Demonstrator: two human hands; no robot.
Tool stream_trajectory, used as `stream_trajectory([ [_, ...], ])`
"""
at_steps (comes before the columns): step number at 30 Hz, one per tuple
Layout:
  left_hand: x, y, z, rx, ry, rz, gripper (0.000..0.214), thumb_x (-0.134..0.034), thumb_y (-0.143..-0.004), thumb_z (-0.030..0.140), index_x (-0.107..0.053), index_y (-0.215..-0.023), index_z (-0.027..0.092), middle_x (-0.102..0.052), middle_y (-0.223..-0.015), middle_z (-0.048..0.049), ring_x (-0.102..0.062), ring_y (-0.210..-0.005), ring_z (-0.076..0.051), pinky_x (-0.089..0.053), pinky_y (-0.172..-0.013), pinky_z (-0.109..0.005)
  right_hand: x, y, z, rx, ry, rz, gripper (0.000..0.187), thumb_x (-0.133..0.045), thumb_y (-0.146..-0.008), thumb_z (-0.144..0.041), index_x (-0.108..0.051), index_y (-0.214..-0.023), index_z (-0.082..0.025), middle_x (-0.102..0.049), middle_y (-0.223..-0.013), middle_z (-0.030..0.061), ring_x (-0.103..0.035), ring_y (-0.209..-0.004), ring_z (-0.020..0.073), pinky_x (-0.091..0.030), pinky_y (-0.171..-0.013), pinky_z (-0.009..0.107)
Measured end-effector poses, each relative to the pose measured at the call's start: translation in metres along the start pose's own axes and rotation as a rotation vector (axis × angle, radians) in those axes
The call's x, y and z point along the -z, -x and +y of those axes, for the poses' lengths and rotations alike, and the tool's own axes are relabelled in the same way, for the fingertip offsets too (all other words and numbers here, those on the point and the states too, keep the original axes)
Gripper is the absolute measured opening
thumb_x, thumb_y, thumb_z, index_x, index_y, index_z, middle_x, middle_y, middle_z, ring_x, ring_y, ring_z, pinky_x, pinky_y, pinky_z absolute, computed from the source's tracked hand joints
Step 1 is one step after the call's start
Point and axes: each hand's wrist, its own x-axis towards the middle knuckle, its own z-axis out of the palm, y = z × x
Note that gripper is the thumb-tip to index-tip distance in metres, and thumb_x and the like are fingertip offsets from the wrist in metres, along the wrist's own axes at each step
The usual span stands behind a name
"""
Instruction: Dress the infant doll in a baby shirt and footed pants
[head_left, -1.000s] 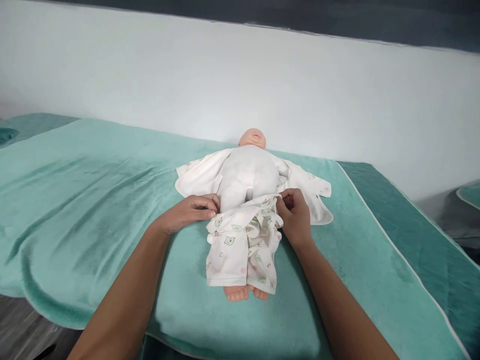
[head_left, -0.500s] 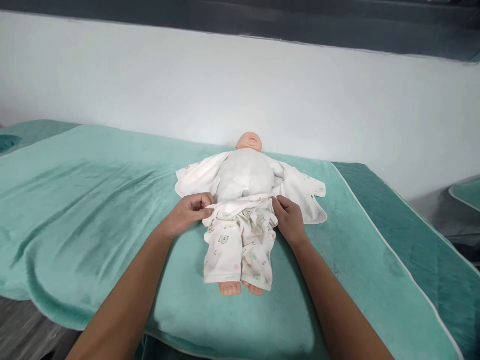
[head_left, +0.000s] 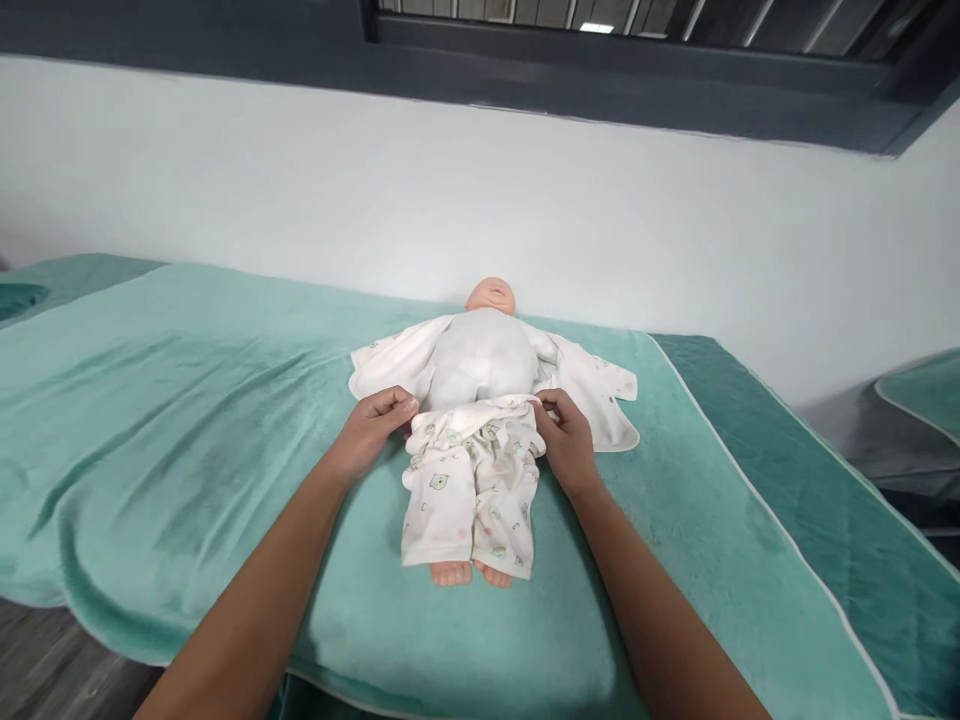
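Observation:
A baby doll [head_left: 486,350] lies on its back with its head away from me, its grey-white cloth torso bare at the front. White printed baby pants [head_left: 442,500] cover its legs, and the feet stick out of the cuffs. My left hand [head_left: 367,430] pinches at the left corner of the folded waistband, thumb against fingers. At the right corner, my right hand [head_left: 566,440] is closed on the waistband, its fingertips partly hidden. An open white baby jacket [head_left: 592,395] is spread under the doll, its sleeves out to both sides.
A green plush blanket [head_left: 187,400] covers the bed, wrinkled on the left. Behind the doll's head rises a white wall [head_left: 300,190] below a dark window frame [head_left: 600,85]. A darker green cover [head_left: 787,440] shows on the right.
My head view has tilted up slightly, showing more of the window. The left thumb has drawn up against the fingers at the waistband corner. The doll and pants look nearly the same.

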Motion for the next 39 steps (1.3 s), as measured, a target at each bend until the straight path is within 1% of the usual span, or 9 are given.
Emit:
stream_trajectory([
  [3, -0.014, 0.003, 0.014, 0.052, -0.119, 0.043, 0.037, -0.063, -0.085, 0.055, -0.071, -0.088, 0.019, -0.064, -0.075, -0.0018, -0.052, -0.067, -0.015, -0.039, -0.061, -0.027, 0.002, 0.001, 0.0, 0.077, -0.021, -0.013, 0.018, -0.063, -0.086, -0.038, -0.06, -0.079, -0.022, -0.056, -0.082, 0.0009, -0.051, -0.078, 0.0164, -0.041, -0.064, 0.027],
  [6, -0.033, 0.004, 0.038, 0.037, -0.38, -0.043, 0.037, -0.06, -0.086, 0.053, -0.074, -0.099, 0.022, -0.066, -0.079, -0.002, -0.053, -0.07, -0.017, -0.037, -0.062, -0.029, 0.004, 0.001, -0.001, 0.138, -0.077, -0.006, 0.015, -0.063, -0.086, -0.035, -0.061, -0.078, -0.022, -0.056, -0.084, 0.0009, -0.051, -0.08, 0.0166, -0.041, -0.066, 0.028],
  [10, -0.059, -0.001, 0.072, -0.153, -0.646, -0.272, 0.029, -0.061, -0.086, 0.049, -0.072, -0.083, 0.022, -0.064, -0.083, -0.0015, -0.056, -0.082, -0.019, -0.039, -0.071, -0.03, 0.008, 0.001, -0.002, 0.091, -0.182, 0.001, 0.015, -0.063, -0.088, -0.036, -0.063, -0.081, -0.022, -0.057, -0.082, -0.0003, -0.049, -0.075, 0.015, -0.041, -0.066, 0.028],
  [14, -0.078, -0.005, 0.087, -0.16, -0.678, -0.362, 0.028, -0.064, -0.085, 0.047, -0.061, -0.075, 0.021, -0.059, -0.082, 0.0007, -0.053, -0.08, -0.017, -0.037, -0.068, -0.028, 0.01, 0.002, 0.0, 0.0, -0.222, -0.038, 0.017, -0.064, -0.086, -0.038, -0.062, -0.082, -0.022, -0.054, -0.074, -0.0025, -0.046, -0.067, 0.0134, -0.037, -0.061, 0.027],
  [18, -0.077, -0.013, 0.077, -0.058, -0.405, -0.139, 0.024, -0.061, -0.087, 0.043, -0.059, -0.08, 0.02, -0.053, -0.072, 0.0033, -0.045, -0.066, -0.012, -0.033, -0.059, -0.026, 0.01, 0.001, 0.003, -0.064, -0.188, -0.076, 0.024, -0.062, -0.087, -0.044, -0.057, -0.079, -0.022, -0.047, -0.068, -0.0044, -0.041, -0.064, 0.0128, -0.034, -0.059, 0.027],
  [23, -0.053, -0.035, 0.048, 0.056, -0.028, 0.14, 0.036, -0.074, -0.075, 0.051, -0.059, -0.077, 0.018, -0.056, -0.069, 0.0025, -0.048, -0.062, -0.012, -0.037, -0.057, -0.024, 0.011, -0.004, 0.002, -0.101, -0.089, -0.148, 0.032, -0.058, -0.088, -0.05, -0.051, -0.074, -0.022, -0.045, -0.067, -0.0045, -0.039, -0.065, 0.0134, -0.033, -0.06, 0.027],
  [30, -0.027, -0.047, 0.006, 0.154, 0.072, 0.128, 0.045, -0.081, -0.064, 0.055, -0.06, -0.074, 0.017, -0.053, -0.063, 0.0042, -0.043, -0.055, -0.009, -0.031, -0.051, -0.022, 0.017, -0.011, -0.002, -0.123, 0.108, -0.355, 0.052, -0.053, -0.088, -0.062, -0.033, -0.062, -0.022, -0.03, -0.061, -0.005, -0.03, -0.061, 0.0117, -0.025, -0.053, 0.027],
  [35, -0.019, -0.043, 0.0, 0.14, 0.034, 0.038, 0.045, -0.075, -0.072, 0.059, -0.056, -0.072, 0.017, -0.044, -0.061, 0.0056, -0.033, -0.051, -0.007, -0.021, -0.047, -0.022, 0.03, -0.033, -0.003, -0.113, 0.176, -0.587, 0.052, -0.052, -0.087, -0.064, -0.04, -0.06, -0.021, -0.036, -0.059, -0.0048, -0.033, -0.059, 0.0118, -0.026, -0.053, 0.026],
  [39, -0.017, -0.043, 0.001, 0.152, 0.098, -0.003, 0.044, -0.07, -0.077, 0.057, -0.053, -0.07, 0.017, -0.042, -0.063, 0.0046, -0.033, -0.054, -0.008, -0.024, -0.049, -0.022, 0.043, -0.054, -0.004, -0.113, 0.199, -0.828, 0.049, -0.057, -0.085, -0.062, -0.048, -0.062, -0.02, -0.043, -0.062, -0.0043, -0.037, -0.06, 0.0118, -0.031, -0.056, 0.025],
])
